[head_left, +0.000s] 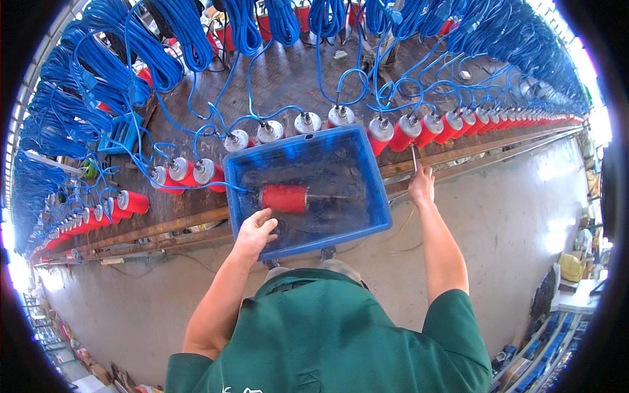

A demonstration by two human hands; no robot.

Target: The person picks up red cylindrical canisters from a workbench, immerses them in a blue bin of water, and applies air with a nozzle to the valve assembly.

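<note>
Flanking the blue tub, red cylinders crowd close — left hand half-open, right hand holding a rod.

Your red cylinder lies on its side in your blue rectangular plastic tub; right of it, your slim silvery tool points away from you.

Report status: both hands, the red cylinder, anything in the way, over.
Left hand at blue tub, grip unclear. Right hand holding thin metal tool. Red cylinder lying in tub. Possible snag: blue cable crossing tub's left rim.
</note>
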